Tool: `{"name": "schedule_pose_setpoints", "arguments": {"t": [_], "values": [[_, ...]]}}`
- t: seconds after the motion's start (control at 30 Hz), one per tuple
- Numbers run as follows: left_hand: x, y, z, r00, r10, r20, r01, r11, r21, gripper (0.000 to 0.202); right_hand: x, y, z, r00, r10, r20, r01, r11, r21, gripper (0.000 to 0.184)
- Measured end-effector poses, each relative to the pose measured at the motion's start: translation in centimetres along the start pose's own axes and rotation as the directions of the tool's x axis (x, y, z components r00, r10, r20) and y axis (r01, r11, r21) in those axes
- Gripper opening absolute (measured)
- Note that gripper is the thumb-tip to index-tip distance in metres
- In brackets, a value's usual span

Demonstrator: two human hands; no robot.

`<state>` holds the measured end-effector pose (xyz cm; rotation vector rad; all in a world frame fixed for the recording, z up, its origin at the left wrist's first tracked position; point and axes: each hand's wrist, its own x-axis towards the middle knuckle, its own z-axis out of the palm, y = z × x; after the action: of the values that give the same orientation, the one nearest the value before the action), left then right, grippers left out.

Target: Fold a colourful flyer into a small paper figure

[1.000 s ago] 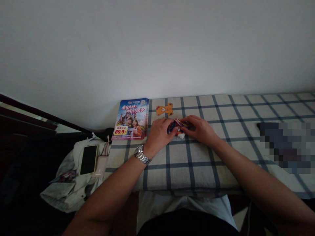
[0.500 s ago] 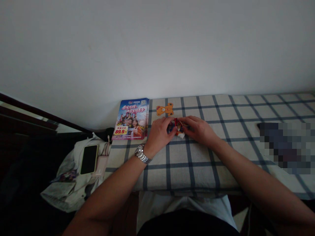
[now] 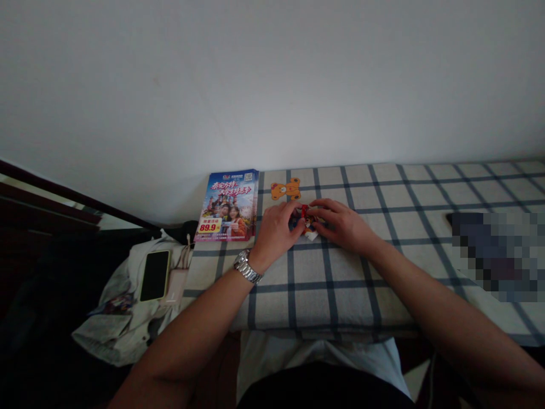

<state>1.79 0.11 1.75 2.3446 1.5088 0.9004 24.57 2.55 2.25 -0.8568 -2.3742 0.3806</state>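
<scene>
My left hand (image 3: pixel 276 230), with a metal watch on its wrist, and my right hand (image 3: pixel 343 224) meet over a small folded piece of colourful paper (image 3: pixel 306 222) on the checked cloth (image 3: pixel 323 278). Fingers of both hands are closed on the paper, which shows red, blue and white parts. Much of it is hidden under my fingers. Just behind the hands lies an orange bear-shaped cutout (image 3: pixel 285 189).
A stack of colourful flyers (image 3: pixel 227 205) lies at the cloth's far left corner by the white wall. Left of the surface, a phone (image 3: pixel 154 275) and a power bank (image 3: pixel 175 286) rest on crumpled fabric. A blurred dark patch (image 3: pixel 494 253) lies at the right.
My right hand has slid slightly left toward the left hand, and the paper between the fingers looks more tightly folded. The arms otherwise stay in place.
</scene>
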Motion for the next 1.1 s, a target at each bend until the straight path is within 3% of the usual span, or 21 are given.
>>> {"name": "schedule_pose_setpoints", "arguments": {"t": [0.3, 0.83, 1.1], "values": [[0.0, -0.1, 0.0, 1.000, 0.006, -0.002, -0.006, 1.000, -0.007, 0.022, 0.0, 0.3, -0.1, 0.998, -0.015, 0.053, 0.014, 1.000, 0.025, 0.030], [0.0, -0.1, -0.2, 1.000, 0.007, 0.018, -0.006, 1.000, -0.022, 0.024, -0.3, 1.2, -0.1, 1.000, -0.031, -0.002, 0.031, 0.993, 0.116, 0.026], [-0.1, 0.1, -0.5, 0.996, 0.060, 0.063, -0.058, 0.998, -0.022, 0.021, -0.6, 1.2, -1.0, 0.990, 0.139, 0.019, -0.140, 0.977, 0.163, 0.025]]}}
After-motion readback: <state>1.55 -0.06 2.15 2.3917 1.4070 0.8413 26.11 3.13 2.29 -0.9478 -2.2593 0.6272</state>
